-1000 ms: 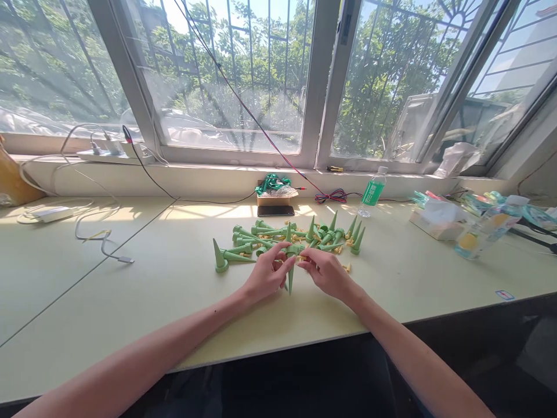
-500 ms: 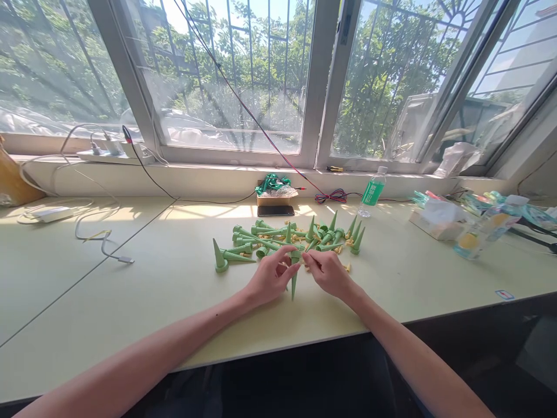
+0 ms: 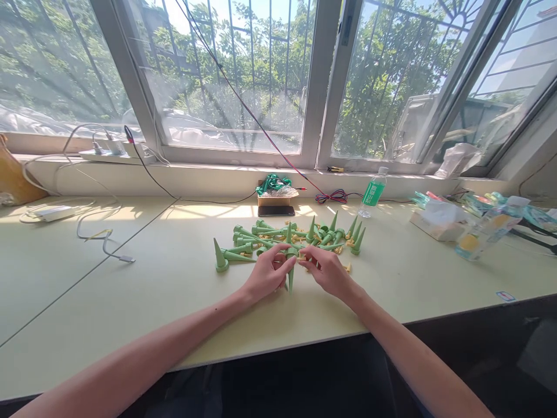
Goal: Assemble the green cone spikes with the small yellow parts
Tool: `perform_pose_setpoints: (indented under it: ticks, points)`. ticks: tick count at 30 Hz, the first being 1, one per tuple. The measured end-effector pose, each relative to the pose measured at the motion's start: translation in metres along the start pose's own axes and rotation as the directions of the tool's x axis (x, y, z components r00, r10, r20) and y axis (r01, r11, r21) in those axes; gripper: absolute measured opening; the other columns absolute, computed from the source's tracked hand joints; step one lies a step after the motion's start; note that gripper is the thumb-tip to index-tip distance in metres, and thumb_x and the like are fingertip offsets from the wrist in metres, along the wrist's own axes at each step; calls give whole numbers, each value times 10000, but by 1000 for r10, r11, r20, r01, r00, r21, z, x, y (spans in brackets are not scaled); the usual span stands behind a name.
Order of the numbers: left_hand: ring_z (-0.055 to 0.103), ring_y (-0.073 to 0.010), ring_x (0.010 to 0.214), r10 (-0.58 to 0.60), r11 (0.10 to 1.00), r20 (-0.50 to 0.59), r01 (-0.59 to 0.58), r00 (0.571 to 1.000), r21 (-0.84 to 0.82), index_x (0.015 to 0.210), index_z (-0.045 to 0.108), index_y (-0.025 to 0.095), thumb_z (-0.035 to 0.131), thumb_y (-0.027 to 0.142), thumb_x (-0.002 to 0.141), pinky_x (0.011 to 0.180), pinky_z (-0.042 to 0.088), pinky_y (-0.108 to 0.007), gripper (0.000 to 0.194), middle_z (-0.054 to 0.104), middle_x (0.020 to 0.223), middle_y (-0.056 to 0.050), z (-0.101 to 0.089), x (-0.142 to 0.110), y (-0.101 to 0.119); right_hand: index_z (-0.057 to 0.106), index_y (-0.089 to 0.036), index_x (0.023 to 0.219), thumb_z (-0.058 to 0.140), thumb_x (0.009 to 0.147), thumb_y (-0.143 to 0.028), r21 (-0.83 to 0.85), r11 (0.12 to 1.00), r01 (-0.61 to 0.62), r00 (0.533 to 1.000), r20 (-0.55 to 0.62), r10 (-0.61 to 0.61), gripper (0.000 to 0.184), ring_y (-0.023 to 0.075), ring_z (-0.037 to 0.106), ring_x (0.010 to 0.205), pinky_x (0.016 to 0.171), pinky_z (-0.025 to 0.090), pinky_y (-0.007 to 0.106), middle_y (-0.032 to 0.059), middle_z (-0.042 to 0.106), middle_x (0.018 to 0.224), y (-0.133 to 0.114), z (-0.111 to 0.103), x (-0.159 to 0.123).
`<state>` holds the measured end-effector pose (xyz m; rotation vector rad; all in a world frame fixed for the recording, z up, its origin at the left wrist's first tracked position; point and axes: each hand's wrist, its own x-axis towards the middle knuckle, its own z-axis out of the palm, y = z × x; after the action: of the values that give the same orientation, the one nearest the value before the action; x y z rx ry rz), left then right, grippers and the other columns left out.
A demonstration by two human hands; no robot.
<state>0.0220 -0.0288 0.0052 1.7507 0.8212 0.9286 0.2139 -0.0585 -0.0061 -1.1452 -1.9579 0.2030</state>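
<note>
My left hand and my right hand meet over the pale table, fingers pinched. Between them hangs a green cone spike, tip pointing down toward me. The left fingers grip its wide top end. The right fingertips press at that same top, on something small I cannot make out. Just behind the hands lies a pile of green cone spikes mixed with small yellow pieces. One spike stands upright at the pile's left end.
A cardboard box with a bag of green parts and a dark phone sit by the window sill. A green-labelled bottle stands at the right, a tissue box and packets beyond it. Cables and a charger lie at the left.
The held spike has shifted slightly: it dipped and tilted half a second ago and now sits a little higher again. Both hands stay in the same spot, fingers working at its top.
</note>
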Motion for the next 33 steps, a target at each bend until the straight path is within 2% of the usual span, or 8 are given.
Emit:
perform_pose_setpoints:
  ticks: [7, 12, 16, 20, 24, 27, 30, 33]
  points:
    - [483, -84, 361, 31, 998, 32, -32, 999, 56, 1183, 496, 183, 567, 490, 889, 368, 381, -192, 431, 505, 600, 69, -1, -2, -3, 589, -185, 897, 512, 954, -229, 16, 1000, 9, 999, 39, -10, 106, 131, 552, 630, 607, 397, 232, 23, 650, 777, 1, 0, 0]
    - [486, -82, 409, 109, 978, 18, -110, 994, 175, 1173, 518, 185, 562, 460, 899, 426, 408, -196, 390, 520, 603, 59, -1, -3, -3, 581, -183, 861, 502, 952, -240, 81, 997, -7, 999, 45, 4, 133, 120, 501, 595, 597, 396, 228, -1, 596, 701, 0, -1, 2]
    - [455, -71, 419, 173, 948, 8, -169, 985, 270, 1163, 540, 193, 556, 435, 906, 441, 403, -195, 353, 517, 620, 55, -1, -3, 1, 579, -184, 816, 493, 955, -262, 131, 990, -43, 997, 76, 34, 181, 119, 499, 580, 585, 401, 229, -4, 581, 666, -5, -5, 4]
    - [459, -65, 431, 200, 940, 19, -198, 980, 279, 1186, 538, 203, 540, 420, 913, 437, 403, -192, 349, 529, 683, 38, -1, -4, 2, 521, -191, 716, 425, 984, -293, 170, 979, -112, 985, 150, 86, 302, 110, 464, 502, 535, 388, 231, -27, 510, 550, -10, -9, 4]
    - [466, -65, 445, 226, 926, 24, -223, 974, 306, 1191, 541, 205, 534, 391, 917, 443, 412, -191, 331, 540, 706, 26, 0, -4, 2, 464, -199, 691, 353, 1016, -357, 287, 936, -205, 962, 234, 139, 378, 93, 446, 433, 515, 400, 227, -53, 452, 511, -9, -9, 4]
    - [470, -62, 440, 212, 940, 8, -206, 977, 271, 1192, 536, 208, 547, 398, 912, 425, 401, -188, 338, 528, 726, 25, 1, -4, 2, 461, -200, 696, 347, 1020, -404, 305, 926, -222, 963, 220, 158, 399, 92, 447, 429, 518, 404, 229, -56, 452, 509, -9, -8, 4]
    - [471, -56, 414, 157, 971, -4, -154, 988, 184, 1207, 519, 213, 550, 435, 911, 393, 379, -184, 371, 529, 746, 26, 0, -4, 2, 487, -193, 709, 373, 1015, -411, 260, 947, -190, 975, 164, 151, 393, 94, 479, 465, 538, 406, 230, -39, 512, 546, -12, -7, 5]
    - [485, -62, 393, 95, 993, -16, -93, 995, 70, 1221, 501, 210, 549, 474, 907, 364, 363, -181, 413, 552, 731, 27, -1, -2, 3, 562, -186, 883, 476, 978, -400, 215, 966, -146, 987, 98, 128, 249, 99, 507, 516, 550, 414, 229, -20, 591, 659, -14, -6, 5]
